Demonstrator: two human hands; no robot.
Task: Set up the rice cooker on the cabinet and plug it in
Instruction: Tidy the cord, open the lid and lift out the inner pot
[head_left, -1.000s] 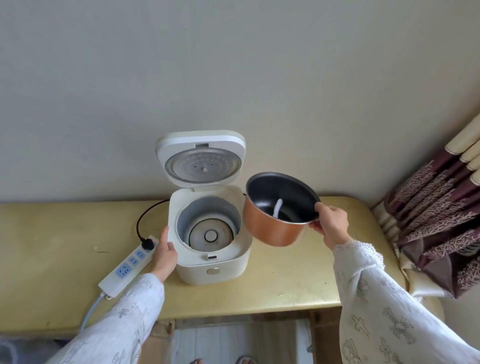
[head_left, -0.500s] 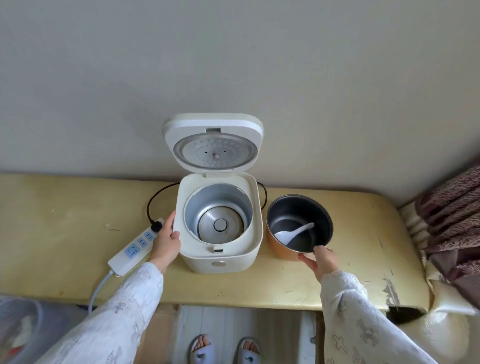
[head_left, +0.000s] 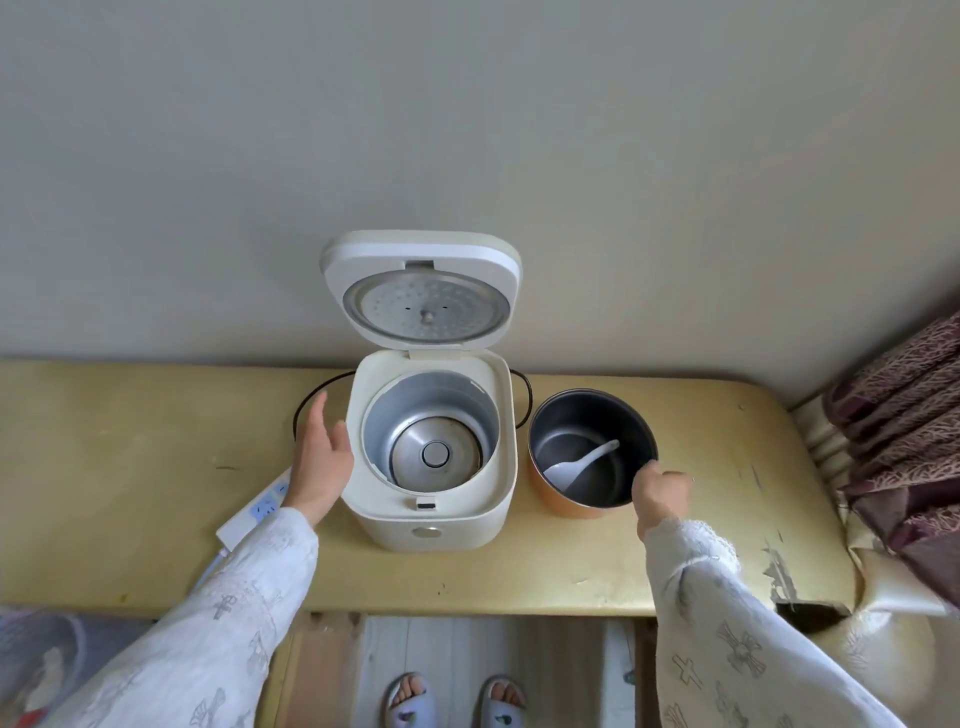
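Standing at the middle of the yellow cabinet with its lid up, the rice cooker showed only a bare heating plate in its well, while the inner pot at its three o'clock held a white rice spoon. My right hand pinched the pot's rim at five o'clock and my left hand hovered spread, gripping nothing, at the cooker's nine o'clock. I judged that a one-sided lift could tip the pot and spill the spoon, and that the black cord by my left hand could snag.
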